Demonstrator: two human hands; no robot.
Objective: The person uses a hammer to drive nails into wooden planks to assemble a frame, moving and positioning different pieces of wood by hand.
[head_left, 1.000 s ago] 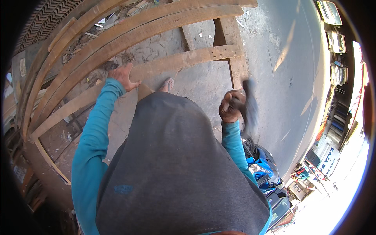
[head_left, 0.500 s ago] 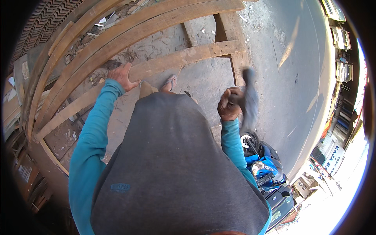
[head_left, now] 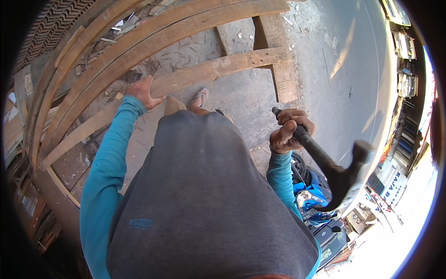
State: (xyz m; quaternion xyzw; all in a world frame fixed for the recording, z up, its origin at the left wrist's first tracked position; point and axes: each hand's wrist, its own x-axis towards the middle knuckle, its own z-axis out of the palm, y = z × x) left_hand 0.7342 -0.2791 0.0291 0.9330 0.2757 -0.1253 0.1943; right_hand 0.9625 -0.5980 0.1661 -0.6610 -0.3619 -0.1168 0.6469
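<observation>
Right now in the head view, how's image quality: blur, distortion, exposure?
Head view: strong fisheye, so the straight wooden planks bow toward the dark round rim. The hammer head is motion-smeared, while the right hand gripping its handle stays fairly sharp. Hard sunlight; the lower right street is blown out. The left hand on the plank is crisp.

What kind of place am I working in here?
Likely an open-air roadside carpentry spot: long wooden planks framed on bare concrete, a hammer in the right hand, a parked motorbike and shopfronts behind.
</observation>
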